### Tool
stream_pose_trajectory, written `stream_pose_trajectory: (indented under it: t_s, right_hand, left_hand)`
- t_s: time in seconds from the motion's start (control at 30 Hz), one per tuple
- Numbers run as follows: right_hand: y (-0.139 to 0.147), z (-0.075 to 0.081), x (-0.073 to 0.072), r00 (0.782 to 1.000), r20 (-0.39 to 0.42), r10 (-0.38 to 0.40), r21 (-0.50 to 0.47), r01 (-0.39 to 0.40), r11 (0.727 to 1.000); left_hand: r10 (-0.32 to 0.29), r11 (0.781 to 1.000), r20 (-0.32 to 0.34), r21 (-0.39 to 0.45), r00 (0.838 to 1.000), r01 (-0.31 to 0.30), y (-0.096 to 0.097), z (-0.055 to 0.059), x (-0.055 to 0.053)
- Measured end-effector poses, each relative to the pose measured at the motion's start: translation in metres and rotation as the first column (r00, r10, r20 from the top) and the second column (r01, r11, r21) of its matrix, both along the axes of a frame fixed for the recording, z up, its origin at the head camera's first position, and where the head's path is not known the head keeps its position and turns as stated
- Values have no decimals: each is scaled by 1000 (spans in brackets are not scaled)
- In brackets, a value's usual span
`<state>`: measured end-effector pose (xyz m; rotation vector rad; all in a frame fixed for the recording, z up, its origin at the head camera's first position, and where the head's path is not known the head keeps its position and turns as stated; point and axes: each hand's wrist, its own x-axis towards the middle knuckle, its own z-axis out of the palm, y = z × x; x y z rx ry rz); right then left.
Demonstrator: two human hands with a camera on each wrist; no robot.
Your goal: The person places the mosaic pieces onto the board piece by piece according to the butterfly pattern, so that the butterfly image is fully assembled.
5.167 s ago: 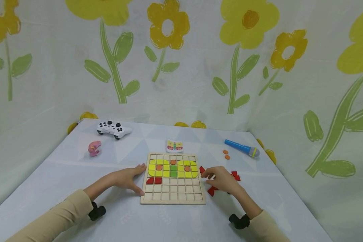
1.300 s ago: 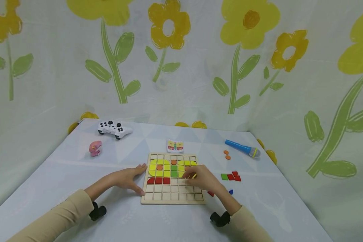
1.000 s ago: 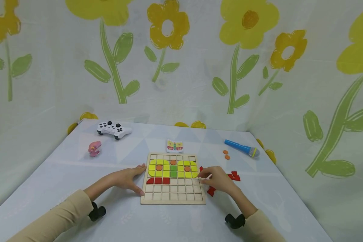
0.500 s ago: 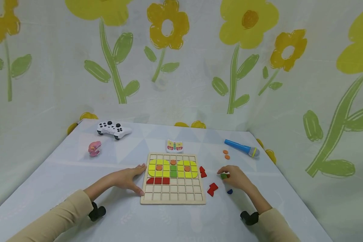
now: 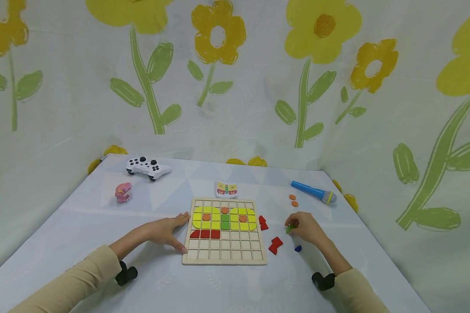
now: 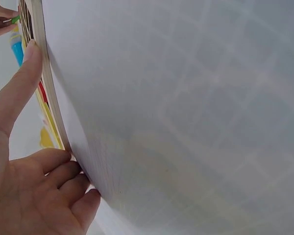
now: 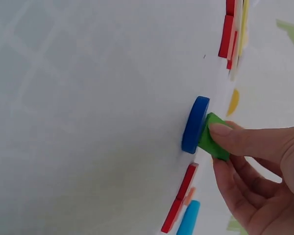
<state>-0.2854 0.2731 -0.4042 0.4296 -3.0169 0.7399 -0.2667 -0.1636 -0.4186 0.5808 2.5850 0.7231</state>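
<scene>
My right hand [image 5: 304, 227] pinches a small green square tile [image 7: 211, 139] between thumb and fingers, right of the board. The tile is tilted and partly covered by the fingers. A blue half-round piece [image 5: 298, 248] lies on the table nearer to me. My left hand [image 5: 162, 230] touches the left edge of the wooden grid board [image 5: 224, 262], its thumb and fingers spread apart along it. Yellow tiles [image 5: 205, 224], orange discs [image 5: 224, 210] and green tiles [image 5: 225, 221] fill the board's upper rows. Below them, three red tiles [image 5: 205, 234] form a row starting at the left.
Red pieces [image 5: 276, 242] lie between board and right hand, others [image 5: 263, 222] beside the board's edge. Farther back are two loose orange discs [image 5: 293, 203], a blue microphone [image 5: 311, 191], a butterfly pattern card [image 5: 226, 189], a white game controller [image 5: 146, 167] and a pink toy [image 5: 123, 192].
A third red tile has joined the row on the board. My right hand has moved right, away from the board, and picked up the green tile. My left hand has stayed put.
</scene>
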Motion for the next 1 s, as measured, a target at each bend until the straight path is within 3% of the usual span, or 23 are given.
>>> stream_pose_trajectory:
  t_s: [0.43,0.77,1.0]
  right_hand:
    - [-18,8,0,995,-40,92,-71,-95,993]
    - [-64,11,6,976,-65,210,-143,-217,966]
    - [-99,7,9,965,-30,259,-166,-260,951]
  left_hand:
    - [4,1000,3,-3,1000,-4,0,0,0]
    - [11,1000,3,-10,1000,-11,1,-1,0]
    - [16,1000,4,-18,1000,-16,1,-1,0]
